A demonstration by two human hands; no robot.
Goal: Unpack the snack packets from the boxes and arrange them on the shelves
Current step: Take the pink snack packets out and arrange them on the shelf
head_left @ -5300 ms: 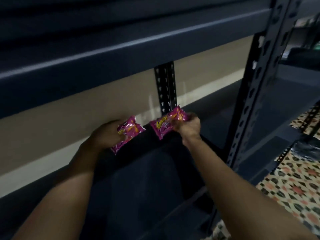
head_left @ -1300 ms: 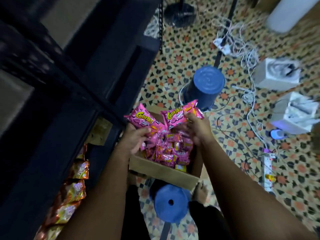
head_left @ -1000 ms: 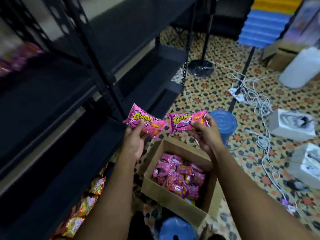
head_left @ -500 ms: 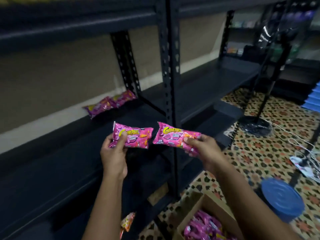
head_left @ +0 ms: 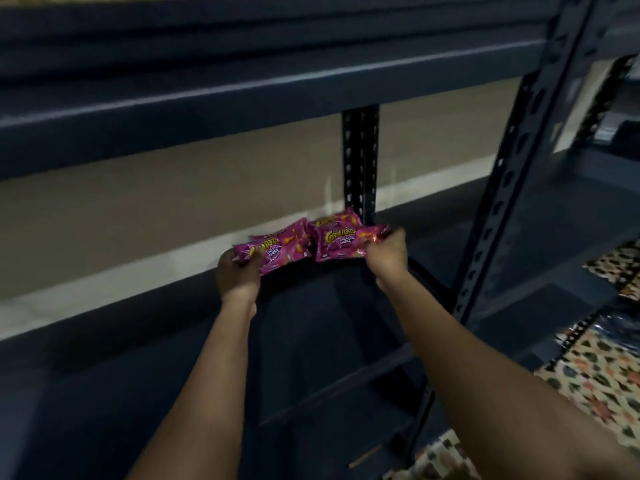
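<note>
Dark metal shelving (head_left: 311, 341) fills the room's side, with patterned floor tiles (head_left: 588, 372) to the right. Reaching in, the left hand (head_left: 239, 271) grips one pink snack packet (head_left: 273, 252) and the right hand (head_left: 386, 252) pinches another (head_left: 341, 242), both low over the shelf. Behind them two more packets (head_left: 332, 221) lie against the beige wall (head_left: 138, 202).

left hand (head_left: 239, 273) pinches pink snack packet (head_left: 273, 252) | right hand (head_left: 386, 252) grips second pink packet (head_left: 341, 242) | both over dark shelf (head_left: 346, 320), two packets (head_left: 322, 226) behind
</note>
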